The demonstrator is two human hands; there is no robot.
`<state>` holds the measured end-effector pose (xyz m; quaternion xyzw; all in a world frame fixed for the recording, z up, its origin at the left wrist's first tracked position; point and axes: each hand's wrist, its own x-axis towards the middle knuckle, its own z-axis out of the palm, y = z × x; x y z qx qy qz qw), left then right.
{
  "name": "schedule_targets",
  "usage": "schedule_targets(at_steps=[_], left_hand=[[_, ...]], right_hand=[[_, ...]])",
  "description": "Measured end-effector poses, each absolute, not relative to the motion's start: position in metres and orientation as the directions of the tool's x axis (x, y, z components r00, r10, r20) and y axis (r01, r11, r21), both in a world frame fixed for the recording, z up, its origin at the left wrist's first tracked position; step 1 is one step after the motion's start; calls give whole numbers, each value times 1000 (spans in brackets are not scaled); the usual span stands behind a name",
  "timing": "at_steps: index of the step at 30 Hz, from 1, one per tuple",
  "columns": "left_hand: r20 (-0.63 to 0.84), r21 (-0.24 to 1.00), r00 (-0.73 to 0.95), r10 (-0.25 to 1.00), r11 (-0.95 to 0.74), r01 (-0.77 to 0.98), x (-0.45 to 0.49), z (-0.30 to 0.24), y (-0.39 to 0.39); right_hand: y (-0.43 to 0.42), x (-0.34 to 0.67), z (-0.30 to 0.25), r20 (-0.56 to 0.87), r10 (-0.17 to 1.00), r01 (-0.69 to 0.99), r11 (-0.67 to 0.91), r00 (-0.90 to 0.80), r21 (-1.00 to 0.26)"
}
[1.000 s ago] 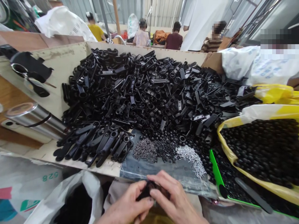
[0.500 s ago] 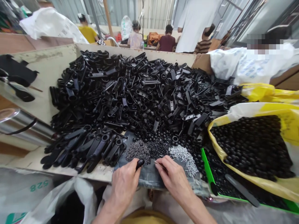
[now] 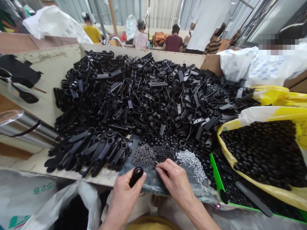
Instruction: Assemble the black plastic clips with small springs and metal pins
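My left hand (image 3: 126, 190) is closed around a black plastic part with a ringed end (image 3: 137, 174), its hole facing up. Thumb and fingertips of my right hand (image 3: 174, 177) are pinched together at the front of the small-part piles; whatever is between them is too small to name. Just beyond my hands lie a heap of small dark grey cylindrical pieces (image 3: 143, 155), a heap of tiny black pieces (image 3: 164, 152) and a spread of silver pins (image 3: 192, 163). They rest on a dark cloth-like mat (image 3: 150, 182).
A large heap of black plastic parts (image 3: 134, 92) fills the walled table. Long black pieces (image 3: 103, 153) lie at left beside a steel flask (image 3: 28, 126). To the right are a yellow-white bag of black balls (image 3: 266, 150) and a green-edged tray (image 3: 217, 179). Several people sit beyond.
My left hand has drawn slightly back and tilted the black part so its ring shows. My right hand has shifted a little left, fingertips still pinched. The view has moved slightly.
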<state>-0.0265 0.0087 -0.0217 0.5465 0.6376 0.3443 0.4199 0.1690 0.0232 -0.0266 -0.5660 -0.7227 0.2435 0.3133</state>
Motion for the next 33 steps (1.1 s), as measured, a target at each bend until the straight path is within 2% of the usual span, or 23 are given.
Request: schedule_targets(at_steps=[2,4,8,20,33], left_hand=[[-363,924,-37,931,365,109,-22,-13,8],[-495,861,58,867,498,-106,-18,-6,8],[-549,772,149,822,568,-285,-14,0,6],[-553,777,78,830,547,-310,-15,5,-2],[-556,768,109,824,560,-311,-12,2,-3]], right_hand=[[19,168,-21,161,982,535,188,-97,-823],[15,163,-14,133,990,401,139,-42,-906],[11,152,-2,141,989,245,145,-33,-959],[7,147,-4,223,972,252,233,-68,-939],[6,151,-7,173,984,220,178,-43,-959]])
